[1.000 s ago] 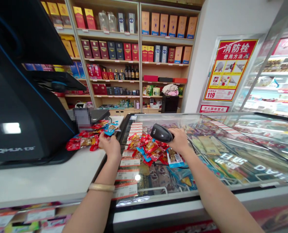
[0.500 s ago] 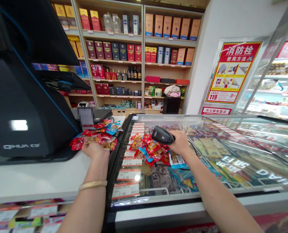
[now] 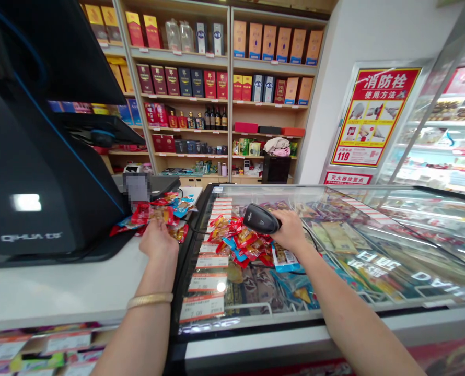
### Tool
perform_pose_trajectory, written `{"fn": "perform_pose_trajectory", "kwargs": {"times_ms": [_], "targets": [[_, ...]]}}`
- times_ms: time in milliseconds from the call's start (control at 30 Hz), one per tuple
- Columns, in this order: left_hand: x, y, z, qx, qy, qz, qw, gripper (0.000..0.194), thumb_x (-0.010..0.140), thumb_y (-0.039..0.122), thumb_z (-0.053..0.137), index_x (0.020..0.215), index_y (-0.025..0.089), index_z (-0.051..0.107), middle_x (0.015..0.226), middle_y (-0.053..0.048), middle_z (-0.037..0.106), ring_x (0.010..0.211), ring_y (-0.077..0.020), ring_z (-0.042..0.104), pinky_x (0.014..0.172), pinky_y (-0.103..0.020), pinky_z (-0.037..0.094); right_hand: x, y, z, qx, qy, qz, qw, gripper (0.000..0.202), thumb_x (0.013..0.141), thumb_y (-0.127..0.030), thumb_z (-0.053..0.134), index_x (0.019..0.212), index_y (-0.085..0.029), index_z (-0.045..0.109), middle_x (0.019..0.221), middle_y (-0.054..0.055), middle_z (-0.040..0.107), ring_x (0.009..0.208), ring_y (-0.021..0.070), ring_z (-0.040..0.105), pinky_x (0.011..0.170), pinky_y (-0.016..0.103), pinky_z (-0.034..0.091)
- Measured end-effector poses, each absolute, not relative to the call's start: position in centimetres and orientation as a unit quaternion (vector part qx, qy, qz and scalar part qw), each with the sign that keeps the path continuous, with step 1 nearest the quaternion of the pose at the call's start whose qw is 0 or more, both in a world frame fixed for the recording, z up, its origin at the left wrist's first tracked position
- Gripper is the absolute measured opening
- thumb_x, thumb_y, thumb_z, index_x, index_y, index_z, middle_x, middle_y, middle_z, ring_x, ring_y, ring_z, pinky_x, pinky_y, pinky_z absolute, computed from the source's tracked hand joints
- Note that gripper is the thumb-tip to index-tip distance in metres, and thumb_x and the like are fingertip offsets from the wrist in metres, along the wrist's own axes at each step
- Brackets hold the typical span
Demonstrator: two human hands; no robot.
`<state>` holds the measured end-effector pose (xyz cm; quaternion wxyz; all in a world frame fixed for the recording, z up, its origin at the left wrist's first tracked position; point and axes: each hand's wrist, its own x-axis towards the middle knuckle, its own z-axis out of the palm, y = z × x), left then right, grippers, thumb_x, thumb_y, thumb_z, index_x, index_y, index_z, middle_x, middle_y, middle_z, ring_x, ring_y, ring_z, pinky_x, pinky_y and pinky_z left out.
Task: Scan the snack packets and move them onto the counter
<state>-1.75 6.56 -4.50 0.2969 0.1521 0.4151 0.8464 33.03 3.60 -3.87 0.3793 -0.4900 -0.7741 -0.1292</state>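
My left hand (image 3: 158, 240) is at the near side of a pile of red and blue snack packets (image 3: 181, 204) on the white counter. Its fingers are closed on a red snack packet (image 3: 162, 213) at the pile's edge. Wrapped round the handle of a black barcode scanner (image 3: 261, 218) is my right hand (image 3: 290, 230). The scanner's head points left, over a second heap of snack packets (image 3: 236, 241) lying on the freezer's glass top. A blue packet (image 3: 284, 258) with a barcode lies just below the scanner.
A black checkout terminal (image 3: 48, 172) stands at the left on the white counter (image 3: 76, 287). The glass-topped freezer (image 3: 334, 308) spans the right, with a cable across it. Shelves of boxes and bottles (image 3: 193, 99) stand behind.
My left hand has shifted slightly right and up, and a red packet at its fingertips is now raised over the pile. My right hand and the scanner have hardly moved.
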Motion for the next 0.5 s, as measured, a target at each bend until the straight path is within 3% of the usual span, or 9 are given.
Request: {"fn": "perform_pose_trajectory", "kwargs": {"times_ms": [133, 400, 500], "targets": [[0.4, 6.5, -3.4, 0.07, 0.39, 0.869, 0.296, 0.02, 0.087, 0.02, 0.064, 0.075, 0.02, 0.048, 0.076, 0.002, 0.058, 0.069, -0.0085, 0.058, 0.06, -0.016, 0.051, 33.0, 3.6, -3.9, -0.494, -0.773, -0.133, 0.374, 0.021, 0.07, -0.027, 0.07, 0.09, -0.022, 0.074, 0.092, 0.008, 0.077, 0.087, 0.0254, 0.067, 0.076, 0.034, 0.04], [1.2, 5.7, -3.1, 0.14, 0.384, 0.823, 0.394, 0.031, 0.086, 0.044, 0.069, 0.074, 0.022, 0.052, 0.068, 0.001, 0.058, 0.067, -0.0132, 0.06, 0.06, -0.023, 0.052, 33.0, 3.7, -4.0, -0.486, -0.779, -0.132, 0.373, 0.022, 0.074, -0.032, 0.07, 0.093, -0.022, 0.075, 0.096, 0.008, 0.078, 0.089, 0.0262, 0.068, 0.077, 0.034, 0.042], [1.4, 5.4, -2.9, 0.161, 0.362, 0.806, 0.439, 0.015, 0.085, 0.028, 0.067, 0.075, 0.02, 0.058, 0.072, -0.001, 0.064, 0.073, -0.0145, 0.065, 0.066, -0.024, 0.056, 33.1, 3.7, -4.0, -0.481, -0.78, -0.129, 0.38, 0.024, 0.073, -0.033, 0.071, 0.094, -0.022, 0.075, 0.097, 0.008, 0.078, 0.089, 0.0257, 0.068, 0.078, 0.034, 0.043]]}}
